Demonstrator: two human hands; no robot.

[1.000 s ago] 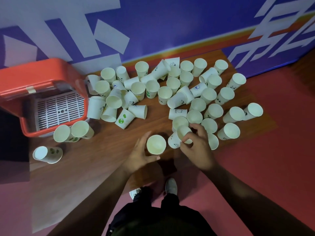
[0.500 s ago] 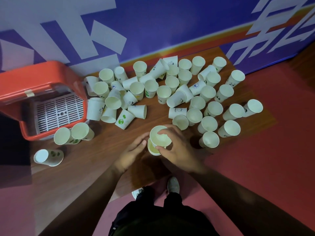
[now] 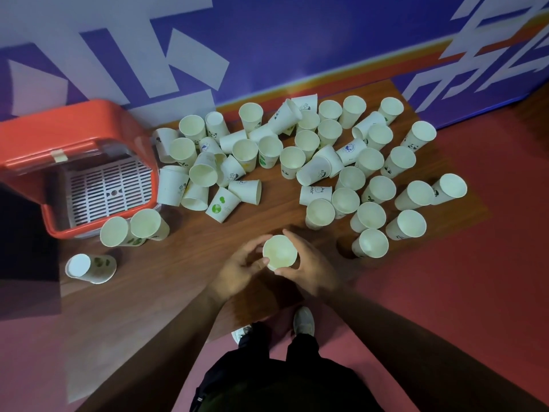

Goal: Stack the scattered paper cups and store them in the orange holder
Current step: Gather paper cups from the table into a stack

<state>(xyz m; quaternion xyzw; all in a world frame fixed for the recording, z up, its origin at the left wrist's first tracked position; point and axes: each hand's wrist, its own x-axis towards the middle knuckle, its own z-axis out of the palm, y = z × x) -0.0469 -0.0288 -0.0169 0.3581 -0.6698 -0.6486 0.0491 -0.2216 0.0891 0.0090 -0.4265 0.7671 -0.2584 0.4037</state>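
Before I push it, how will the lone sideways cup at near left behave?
The lone cup lies on its side and is tapered, so it probably rolls in a curve. Thin paper: likely light, easily crushed.

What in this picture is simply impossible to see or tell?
Head view, held cup: the left hand and right hand wrap its sides, so any cups nested beneath are hidden.
Head view, orange holder: shadow hides its left interior.
Head view, scattered cups: prints too small to read.
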